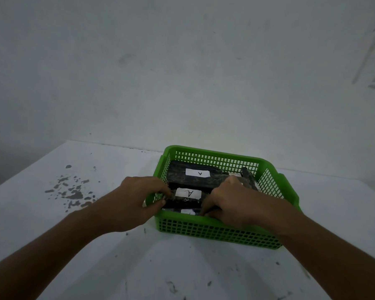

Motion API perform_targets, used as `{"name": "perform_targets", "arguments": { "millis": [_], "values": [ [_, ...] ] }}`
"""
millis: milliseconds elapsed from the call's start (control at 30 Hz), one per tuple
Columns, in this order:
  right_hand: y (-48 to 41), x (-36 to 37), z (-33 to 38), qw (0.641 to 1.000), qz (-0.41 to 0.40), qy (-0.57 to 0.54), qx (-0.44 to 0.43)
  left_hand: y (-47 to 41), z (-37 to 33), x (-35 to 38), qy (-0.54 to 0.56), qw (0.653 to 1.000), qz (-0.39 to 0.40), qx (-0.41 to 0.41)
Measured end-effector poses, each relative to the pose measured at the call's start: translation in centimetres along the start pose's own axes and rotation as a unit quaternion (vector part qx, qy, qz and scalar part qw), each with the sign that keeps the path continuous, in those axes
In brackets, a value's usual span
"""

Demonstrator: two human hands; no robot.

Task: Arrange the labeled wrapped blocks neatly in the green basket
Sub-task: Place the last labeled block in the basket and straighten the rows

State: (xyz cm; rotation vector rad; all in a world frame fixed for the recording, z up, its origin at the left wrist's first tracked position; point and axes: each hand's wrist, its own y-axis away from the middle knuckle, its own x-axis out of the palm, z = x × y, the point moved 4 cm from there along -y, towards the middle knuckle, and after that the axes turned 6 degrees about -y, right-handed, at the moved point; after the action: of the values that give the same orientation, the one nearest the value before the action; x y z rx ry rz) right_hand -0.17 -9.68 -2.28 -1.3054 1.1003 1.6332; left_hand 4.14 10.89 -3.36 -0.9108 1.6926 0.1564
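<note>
1. Basket (221,231): green mesh, on white table (52,245), directly ahead of both hands; near wall sits under the right wrist.
2. Far block (195,177): dark wrap, lies flat beyond the fingertips, long axis left-right. White label reads "A".
3. Mid block (182,199): held between the hands, long axis left-right, so each hand has one end. Label reads "A", slightly skewed. Looks tilted, not seated flat yet (judgement).
4. Near block (187,211): mostly hidden below the mid one; only a label edge shows, unreadable.
5. Upright block (248,177): beyond the right hand, against the right side; label not visible.
6. Left hand (136,202): thumb and fingers pinch the mid block's left end, across the basket's left wall.
7. Right hand (234,202): inside the basket, curled over the right end; grip hidden, cannot tell.
8. Next (judgement): both equally near; lower level, parallel to far block.
</note>
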Motion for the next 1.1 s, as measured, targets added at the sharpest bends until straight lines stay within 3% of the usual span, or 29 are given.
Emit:
{"name": "perform_targets", "arguments": {
  "millis": [133, 267, 500, 633, 767, 933, 1100],
  "values": [
    [0.1, 1.0, -0.1, 0.998, 0.058, 0.027, 0.025, 0.3, 0.1, 0.0, 0.002, 1.000, -0.003, 0.002],
    [0.1, 0.9, 0.5, 0.993, 0.064, 0.094, 0.025, 0.3, -0.2, 0.3, 0.006, 1.000, -0.001, 0.010],
    [1.4, 0.1, 0.5, 0.991, 0.060, 0.080, 0.086, 0.5, -1.0, 0.6, 0.015, 1.000, 0.008, 0.006],
    [2.4, -0.4, 0.2, 0.998, -0.039, -0.050, 0.017, 0.5, -1.7, 0.6, 0.016, 1.000, -0.005, 0.003],
    [4.8, -1.3, -1.8, 0.975, -0.194, -0.106, -0.019, 0.8, -2.4, 0.9, 0.017, 0.999, -0.049, -0.003],
    [8.2, -0.2, -5.0, 0.954, -0.266, -0.136, 0.027, 0.9, -3.0, 2.2, 0.019, 0.995, -0.091, -0.037],
    [11.5, 2.3, -7.4, 0.924, -0.331, -0.140, 0.134, 1.5, -3.6, 3.0, 0.020, 0.988, -0.139, -0.067]
  ]
}}
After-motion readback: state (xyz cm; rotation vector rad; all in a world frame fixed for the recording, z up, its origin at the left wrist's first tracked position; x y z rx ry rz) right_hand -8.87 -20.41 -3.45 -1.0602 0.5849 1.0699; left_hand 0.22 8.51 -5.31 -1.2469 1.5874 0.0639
